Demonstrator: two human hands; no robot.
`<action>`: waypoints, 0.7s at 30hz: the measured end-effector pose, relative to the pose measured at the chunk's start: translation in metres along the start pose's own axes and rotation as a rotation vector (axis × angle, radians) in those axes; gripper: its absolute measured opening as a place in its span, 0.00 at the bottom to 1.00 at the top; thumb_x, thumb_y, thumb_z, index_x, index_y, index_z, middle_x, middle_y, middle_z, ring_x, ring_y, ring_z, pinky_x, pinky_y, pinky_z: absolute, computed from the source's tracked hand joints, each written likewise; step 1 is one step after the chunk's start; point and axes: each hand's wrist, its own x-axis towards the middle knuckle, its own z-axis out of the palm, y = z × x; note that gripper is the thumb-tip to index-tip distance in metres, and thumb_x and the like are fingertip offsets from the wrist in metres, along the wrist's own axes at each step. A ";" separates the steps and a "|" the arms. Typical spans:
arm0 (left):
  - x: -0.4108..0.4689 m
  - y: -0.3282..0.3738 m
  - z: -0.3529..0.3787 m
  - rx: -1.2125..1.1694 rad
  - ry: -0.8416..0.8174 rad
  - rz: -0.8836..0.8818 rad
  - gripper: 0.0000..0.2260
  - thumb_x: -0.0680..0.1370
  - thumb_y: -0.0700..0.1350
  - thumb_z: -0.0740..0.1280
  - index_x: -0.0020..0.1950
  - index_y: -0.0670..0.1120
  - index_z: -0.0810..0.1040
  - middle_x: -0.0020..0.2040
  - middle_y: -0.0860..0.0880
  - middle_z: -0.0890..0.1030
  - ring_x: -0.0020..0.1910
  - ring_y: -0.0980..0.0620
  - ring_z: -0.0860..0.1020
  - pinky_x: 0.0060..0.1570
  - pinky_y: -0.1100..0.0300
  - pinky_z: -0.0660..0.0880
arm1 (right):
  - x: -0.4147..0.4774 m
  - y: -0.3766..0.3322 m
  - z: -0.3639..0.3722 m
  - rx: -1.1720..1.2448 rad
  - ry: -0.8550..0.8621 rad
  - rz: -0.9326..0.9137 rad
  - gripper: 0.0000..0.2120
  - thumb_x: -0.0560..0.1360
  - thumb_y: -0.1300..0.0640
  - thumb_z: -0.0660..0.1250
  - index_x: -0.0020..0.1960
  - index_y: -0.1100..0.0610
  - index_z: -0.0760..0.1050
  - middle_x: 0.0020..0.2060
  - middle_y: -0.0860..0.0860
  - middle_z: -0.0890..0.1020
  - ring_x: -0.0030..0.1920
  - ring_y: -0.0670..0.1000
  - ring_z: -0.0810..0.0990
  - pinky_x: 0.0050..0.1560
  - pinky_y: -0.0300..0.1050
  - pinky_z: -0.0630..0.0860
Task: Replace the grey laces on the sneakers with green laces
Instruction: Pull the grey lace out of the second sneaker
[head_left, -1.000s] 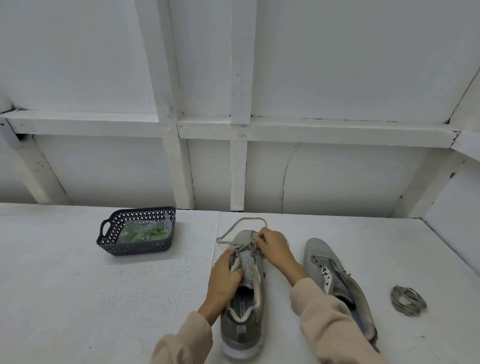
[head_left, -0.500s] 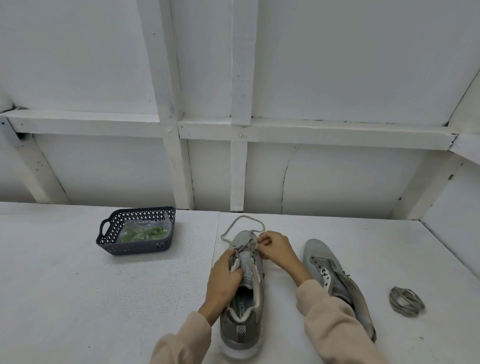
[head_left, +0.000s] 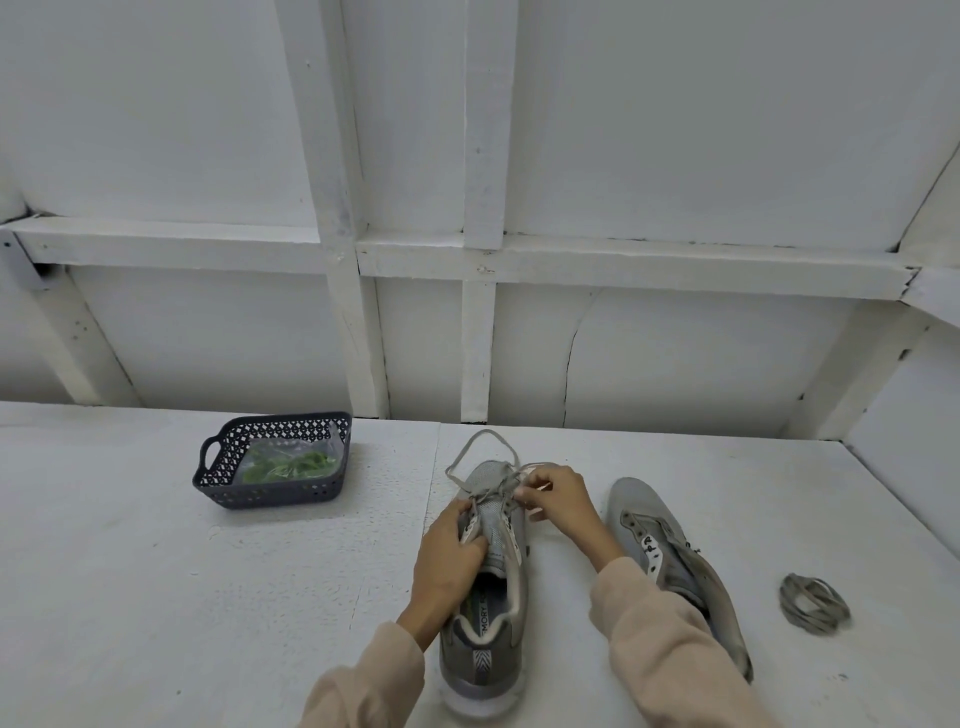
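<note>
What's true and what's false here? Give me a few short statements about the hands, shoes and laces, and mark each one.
1. The right hand pinches the grey lace near the toe end of the held shoe. True.
2. The other shoe is fully laced. False: its eyelets look empty, and a coiled lace lies on the table beside it.
3. The basket holds green laces. True.
4. The left hand lies flat on the table. False: it grips the held shoe's side.
</note>
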 end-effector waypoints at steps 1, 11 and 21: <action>0.000 0.000 0.000 -0.006 -0.001 -0.003 0.21 0.76 0.36 0.65 0.67 0.49 0.73 0.56 0.57 0.74 0.58 0.56 0.73 0.53 0.67 0.64 | 0.002 0.000 0.000 0.034 0.076 0.022 0.07 0.74 0.67 0.69 0.37 0.62 0.77 0.33 0.54 0.79 0.32 0.48 0.78 0.31 0.43 0.80; 0.001 -0.005 0.001 -0.022 -0.003 -0.032 0.21 0.75 0.37 0.65 0.68 0.50 0.73 0.59 0.56 0.76 0.61 0.54 0.74 0.57 0.63 0.66 | 0.005 0.006 0.010 -0.033 0.187 0.081 0.10 0.72 0.56 0.72 0.34 0.51 0.76 0.36 0.50 0.82 0.38 0.55 0.79 0.41 0.55 0.78; 0.004 -0.008 0.002 -0.017 0.006 -0.024 0.22 0.75 0.38 0.65 0.68 0.50 0.73 0.59 0.56 0.76 0.57 0.57 0.73 0.56 0.64 0.65 | 0.004 0.002 0.009 -0.004 0.138 0.110 0.14 0.72 0.57 0.74 0.32 0.56 0.73 0.32 0.51 0.77 0.32 0.51 0.73 0.32 0.44 0.69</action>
